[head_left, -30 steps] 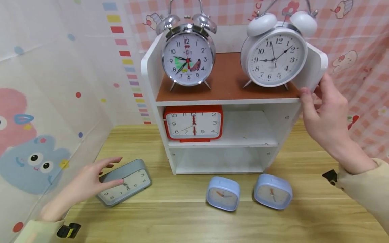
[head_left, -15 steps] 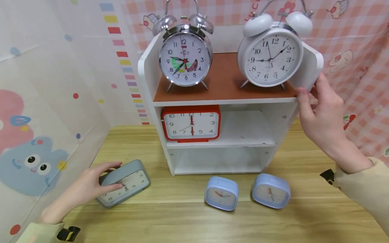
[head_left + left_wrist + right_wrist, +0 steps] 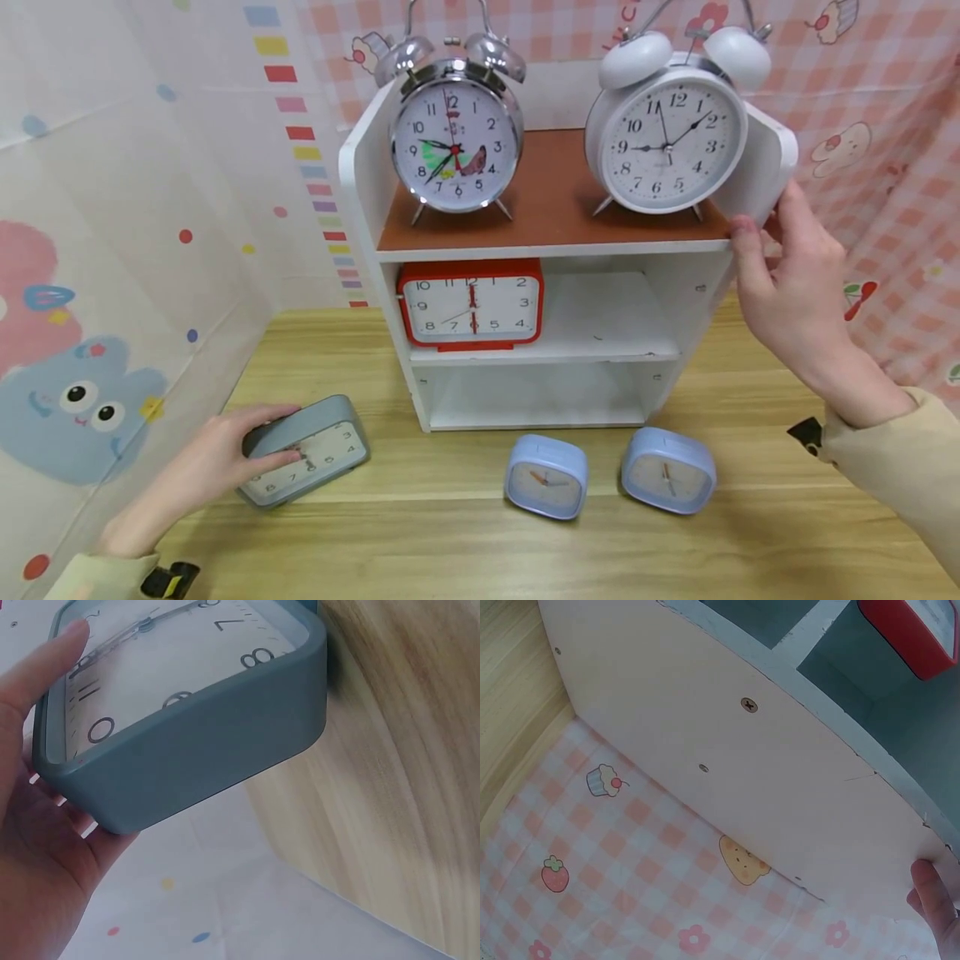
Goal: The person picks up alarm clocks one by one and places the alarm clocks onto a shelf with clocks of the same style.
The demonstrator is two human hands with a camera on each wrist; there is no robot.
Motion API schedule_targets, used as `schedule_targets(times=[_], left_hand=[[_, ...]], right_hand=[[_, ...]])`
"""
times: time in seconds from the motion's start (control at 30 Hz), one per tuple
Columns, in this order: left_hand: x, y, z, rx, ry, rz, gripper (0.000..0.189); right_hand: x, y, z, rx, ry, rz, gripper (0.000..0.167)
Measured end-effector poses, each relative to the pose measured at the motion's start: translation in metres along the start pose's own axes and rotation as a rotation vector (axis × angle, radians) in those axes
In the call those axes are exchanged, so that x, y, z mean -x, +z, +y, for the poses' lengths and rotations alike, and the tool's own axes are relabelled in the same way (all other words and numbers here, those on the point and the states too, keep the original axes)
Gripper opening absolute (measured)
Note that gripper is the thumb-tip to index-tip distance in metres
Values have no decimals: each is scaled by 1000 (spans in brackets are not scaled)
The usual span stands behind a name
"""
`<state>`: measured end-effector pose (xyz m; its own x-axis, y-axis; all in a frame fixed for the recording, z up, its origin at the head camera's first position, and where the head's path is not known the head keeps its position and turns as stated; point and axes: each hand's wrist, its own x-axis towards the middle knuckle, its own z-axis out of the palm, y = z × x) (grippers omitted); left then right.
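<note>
grey clock (image 3: pixel 202 754): cropped at top, left wrist view | blue clocks (image 3: pixel 546 454): too small to read

Grey clock (image 3: pixel 217 757) apparently in left hand (image 3: pixel 37 862)

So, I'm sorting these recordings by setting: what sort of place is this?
Probably a small staged tabletop corner indoors: a wood-grain table sits by a pink-checked backdrop printed with cartoon food and flowers, and a white shelf unit displays three clocks.

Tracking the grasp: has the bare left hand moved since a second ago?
Yes: against the white tiered shelf, the left hand is lower, gripping the grey rectangular clock.
</note>
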<state>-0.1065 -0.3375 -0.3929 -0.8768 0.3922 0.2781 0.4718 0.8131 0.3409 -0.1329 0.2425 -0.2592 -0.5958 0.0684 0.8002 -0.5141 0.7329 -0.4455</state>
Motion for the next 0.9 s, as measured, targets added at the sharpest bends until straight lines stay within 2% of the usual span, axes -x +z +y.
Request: schedule_targets(times=[0.33,0.53,0.77,0.9], left_hand=[[3,5,0,-12,17,69,54],[3,5,3,17,-5,59,54],[2,7,12,-1,-6,63,52],[0,7,19,19,-8,60,52]], right_hand=[[0,1,0,0,1,0,44],[0,1,0,-3,-1,17,42],[0,2,0,-4,-3,14,43],[0,2,0,1,-2,11,44]])
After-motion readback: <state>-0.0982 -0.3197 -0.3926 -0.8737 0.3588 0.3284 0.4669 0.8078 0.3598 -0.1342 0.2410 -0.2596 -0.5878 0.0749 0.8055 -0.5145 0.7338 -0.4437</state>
